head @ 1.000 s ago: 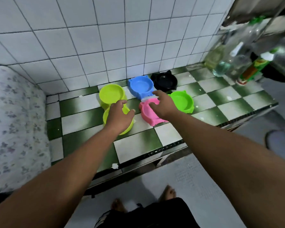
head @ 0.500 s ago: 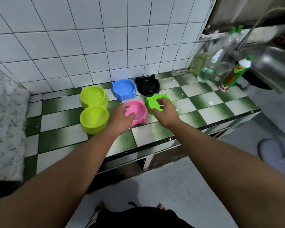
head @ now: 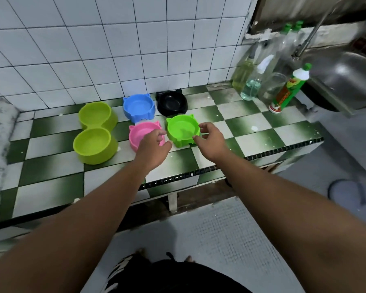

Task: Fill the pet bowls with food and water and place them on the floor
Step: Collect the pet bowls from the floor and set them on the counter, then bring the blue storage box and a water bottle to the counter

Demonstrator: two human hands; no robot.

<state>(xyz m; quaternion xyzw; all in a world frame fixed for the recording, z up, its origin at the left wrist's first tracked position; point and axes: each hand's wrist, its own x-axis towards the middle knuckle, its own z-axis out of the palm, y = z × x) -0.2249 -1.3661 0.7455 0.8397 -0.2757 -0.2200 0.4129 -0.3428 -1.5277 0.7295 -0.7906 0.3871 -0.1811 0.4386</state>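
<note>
My left hand (head: 154, 144) sits over the near side of the pink plastic bowl with cat ears (head: 143, 134). Its fingers bend over the rim, but I cannot tell if they grip it or just rest there. My right hand (head: 209, 140) is wide, with soft bent fingers, and it holds nothing. The bright green plastic bowl with cat ears (head: 182, 127) is just left of that hand, right by the thumb and first finger. I cannot tell if they touch it.

Past both hands, near the wall, are the blue plastic bowl with cat ears (head: 138, 106) and the black plastic bowl with cat ears (head: 171, 102). Left of my left hand is the yellow-green plastic double bowl (head: 93, 132). All stand on the green and white tiled desk (head: 251, 123). I see no food in any of them.

I think the step now is picking up a bowl to fill it. To do it well, I would put the thumb on the outside wall and the fingers inside the rim. I would squeeze gently, since light plastic may slide on smooth tile, and lift it flat. The curved metal tap (head: 317, 28) is far to the right of my right hand, so the green bowl is the easy one to carry there first.
</note>
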